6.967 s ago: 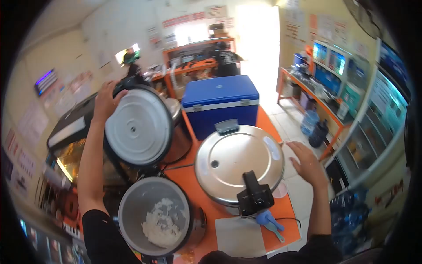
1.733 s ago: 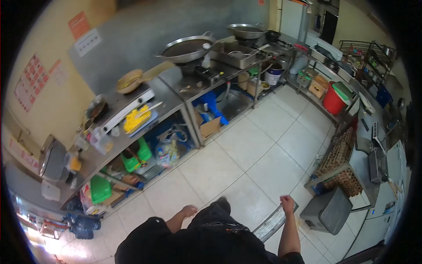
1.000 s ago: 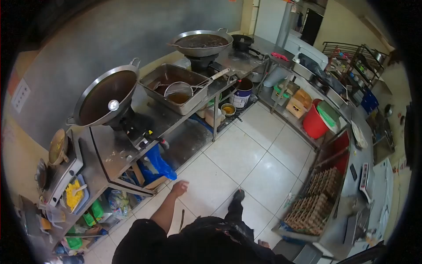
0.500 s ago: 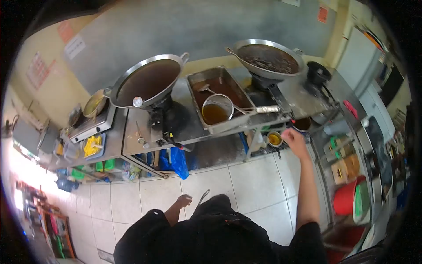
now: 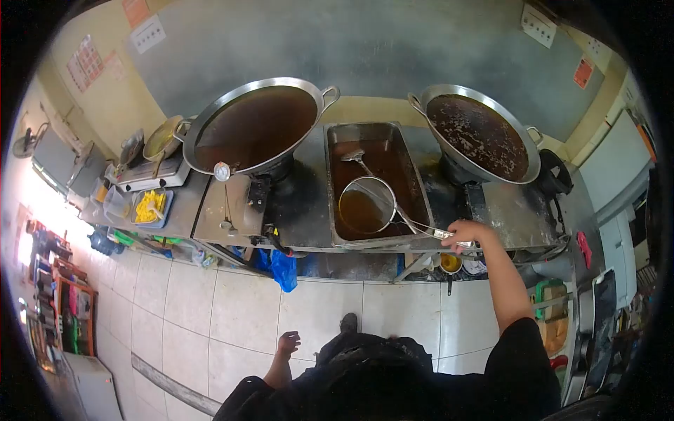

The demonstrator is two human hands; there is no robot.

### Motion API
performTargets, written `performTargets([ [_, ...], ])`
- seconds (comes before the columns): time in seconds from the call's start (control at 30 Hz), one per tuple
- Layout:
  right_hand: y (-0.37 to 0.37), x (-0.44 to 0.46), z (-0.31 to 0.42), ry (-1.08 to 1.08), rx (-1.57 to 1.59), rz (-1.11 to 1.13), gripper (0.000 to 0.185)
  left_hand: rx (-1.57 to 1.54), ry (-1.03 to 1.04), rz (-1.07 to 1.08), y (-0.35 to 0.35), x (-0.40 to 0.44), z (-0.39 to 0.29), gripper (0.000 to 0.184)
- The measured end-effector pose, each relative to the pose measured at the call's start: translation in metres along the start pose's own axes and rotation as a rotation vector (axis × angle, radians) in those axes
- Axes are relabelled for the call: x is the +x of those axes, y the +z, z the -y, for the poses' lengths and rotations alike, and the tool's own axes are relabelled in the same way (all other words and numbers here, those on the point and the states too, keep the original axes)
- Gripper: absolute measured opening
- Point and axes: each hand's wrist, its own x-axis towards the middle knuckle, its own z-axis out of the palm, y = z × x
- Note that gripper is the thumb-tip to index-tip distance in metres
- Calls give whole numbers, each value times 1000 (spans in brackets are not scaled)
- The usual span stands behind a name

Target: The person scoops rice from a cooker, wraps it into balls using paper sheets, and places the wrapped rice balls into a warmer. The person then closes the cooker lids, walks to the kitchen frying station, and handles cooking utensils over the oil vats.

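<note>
My right hand (image 5: pixel 466 233) is closed round the handle end of the round wire strainer (image 5: pixel 367 204), whose mesh hoop rests over the steel tray (image 5: pixel 427 210) of brown liquid. A metal ladle or turner (image 5: pixel 353 156) lies in the same tray, its handle passing by the strainer. My left hand (image 5: pixel 288 343) hangs low over the floor, fingers apart, holding nothing. Left of the tray stands a large wok (image 5: pixel 256 130) of dark oil with a round thermometer (image 5: pixel 222 171) at its rim. To the right, another wok (image 5: pixel 481 135) holds dark, bubbling liquid.
A steel counter (image 5: pixel 302 210) runs across in front of me. At its left are a small stove (image 5: pixel 151 173) with pans and a tray of yellow pieces (image 5: pixel 149 206). A black pot (image 5: pixel 553 172) stands at the right. Below hang a blue bag (image 5: pixel 283 269) and a small yellow-filled pan (image 5: pixel 451 263).
The view has turned to face the woks and tray squarely. My right hand has reached the strainer's handle and closed on it. My left hand stays low.
</note>
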Motion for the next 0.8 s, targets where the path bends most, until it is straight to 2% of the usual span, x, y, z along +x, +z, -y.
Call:
performTargets([
  [0.1, 2, 33, -16, -84, 288, 257, 29, -8, 81, 41, 32, 3, 13, 31],
  [0.13, 4, 22, -2, -102, 276, 249, 19, -39, 148, 98, 28, 17, 31, 31],
  [0.17, 3, 22, -1, -125, 235, 207, 18, -71, 220, 155, 38, 22, 45, 32],
  [0.23, 5, 22, -7, -165, 163, 126, 16, -161, 58, -196, 83, -15, 43, 32],
  [0.27, 1, 0, 7, -127, 100, 77, 18, -163, 46, -210, 100, -28, 47, 31],
  [0.3, -6, -11, 2, -189, 2, -26, 20, -161, 36, -228, 110, -42, 55, 31],
  [0.37, -7, -25, -7, -324, -170, -228, 24, -127, -7, -99, 120, -53, 96, 32],
  [0.43, -12, -61, -2, -311, -232, -338, 26, -258, -173, -8, 129, -79, 120, 32],
  [0.47, -14, -76, 0, -300, -260, -394, 27, -386, -96, 150, 120, -84, 155, 30],
  [0.5, -17, -85, 1, -286, -269, -413, 29, -271, -61, -71, 140, -107, 160, 30],
  [0.57, -19, -97, 1, -247, -292, -451, 33, -247, -200, -126, 140, -127, 171, 24],
  [0.6, -17, -99, -1, -271, -272, -497, 37, 92, 79, 47, 130, -117, 200, 22],
  [0.63, -17, -101, -2, -296, -255, -550, 40, 530, 455, 105, 123, -111, 219, 21],
  [0.67, -17, -103, -2, -321, -240, -607, 44, 795, 809, 55, 121, -117, 218, 19],
  [0.7, -15, -102, -2, -338, -320, -693, 46, 596, 562, 33, 124, -115, 222, 20],
  [0.77, -4, -92, -1, -367, -481, -864, 52, 338, 301, 24, 120, -99, 216, 21],
  [0.8, 6, -79, -1, -346, -523, -882, 55, 189, 202, 21, 117, -88, 209, 22],
])
